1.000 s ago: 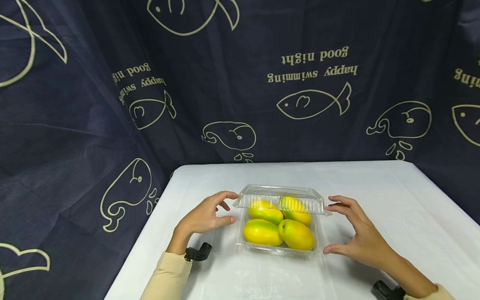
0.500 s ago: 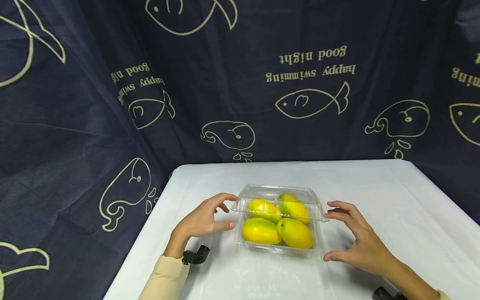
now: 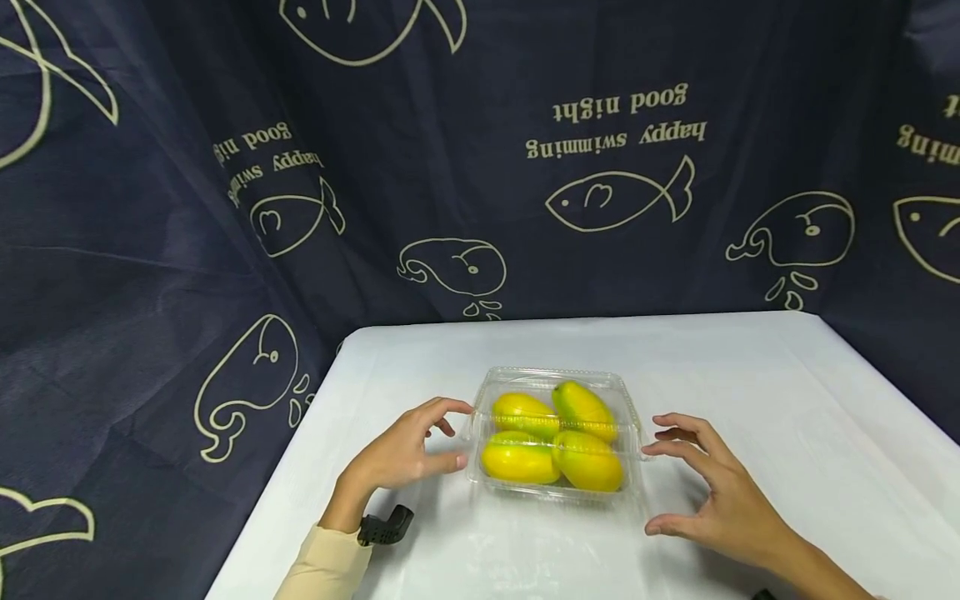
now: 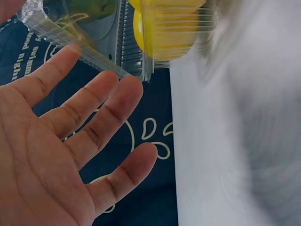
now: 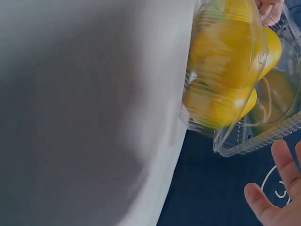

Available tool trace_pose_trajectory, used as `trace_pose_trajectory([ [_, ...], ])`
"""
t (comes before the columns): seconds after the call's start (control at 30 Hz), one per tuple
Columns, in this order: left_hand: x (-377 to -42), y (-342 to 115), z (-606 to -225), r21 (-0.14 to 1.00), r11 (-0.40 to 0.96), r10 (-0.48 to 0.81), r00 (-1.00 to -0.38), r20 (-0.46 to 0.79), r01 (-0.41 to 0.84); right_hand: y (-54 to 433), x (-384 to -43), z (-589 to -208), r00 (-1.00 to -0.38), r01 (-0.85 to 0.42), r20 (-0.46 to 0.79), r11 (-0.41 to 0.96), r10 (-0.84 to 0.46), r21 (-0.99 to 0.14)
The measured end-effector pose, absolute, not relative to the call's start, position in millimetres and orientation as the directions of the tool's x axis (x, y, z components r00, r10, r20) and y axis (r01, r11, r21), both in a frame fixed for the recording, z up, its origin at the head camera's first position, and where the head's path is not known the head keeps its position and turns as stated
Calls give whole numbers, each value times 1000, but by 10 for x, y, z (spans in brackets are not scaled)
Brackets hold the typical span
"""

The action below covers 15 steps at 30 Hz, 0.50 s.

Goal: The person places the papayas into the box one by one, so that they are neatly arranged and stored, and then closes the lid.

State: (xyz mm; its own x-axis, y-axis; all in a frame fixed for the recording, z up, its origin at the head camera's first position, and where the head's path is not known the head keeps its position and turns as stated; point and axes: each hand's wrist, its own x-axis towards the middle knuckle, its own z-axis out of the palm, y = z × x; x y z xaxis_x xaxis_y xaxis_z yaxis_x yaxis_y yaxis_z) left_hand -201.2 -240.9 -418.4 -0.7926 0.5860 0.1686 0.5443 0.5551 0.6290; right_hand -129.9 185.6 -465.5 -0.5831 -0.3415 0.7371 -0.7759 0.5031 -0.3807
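Observation:
A clear plastic clamshell box (image 3: pixel 546 493) holds several yellow-green mangoes (image 3: pixel 521 458) on the white table. Its hinged lid (image 3: pixel 525 379) leans forward over the fruit, partly lowered, with a gap above the tray in both wrist views. My left hand (image 3: pixel 405 446) is at the lid's left side, its fingertips right at the lid edge (image 4: pixel 84 54) and the thumb apart. On the other side, my right hand (image 3: pixel 720 492) has its fingers spread, fingertips close to the lid's right corner and thumb lower down. Neither hand wraps round anything.
The white table (image 3: pixel 787 392) extends around the box on all sides. A dark blue curtain (image 3: pixel 450 192) with fish and whale drawings hangs behind and to the left. A black wrist camera (image 3: pixel 386 527) sits on the left wrist.
The lid has swung down and forward over the mangoes. Both hands have come slightly lower along with it, keeping at its two sides. The box and fruit have stayed in place.

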Motion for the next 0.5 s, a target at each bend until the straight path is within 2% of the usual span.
trace_pose_trajectory([
  [0.1,-1986,-2414,-4214,630,555,588,-792,166,544,1853,-1270,-4698,-613,-756,721,503,-322,-418],
  [0.33,-1950,-2406,-4273,636,558,579,-799,162,533,1802,-1175,-4736,-768,-595,600,593,-224,-542],
  [0.5,-1947,-2406,-4306,634,569,570,-807,153,523,1760,-1163,-4716,-785,-552,597,629,-168,-548],
])
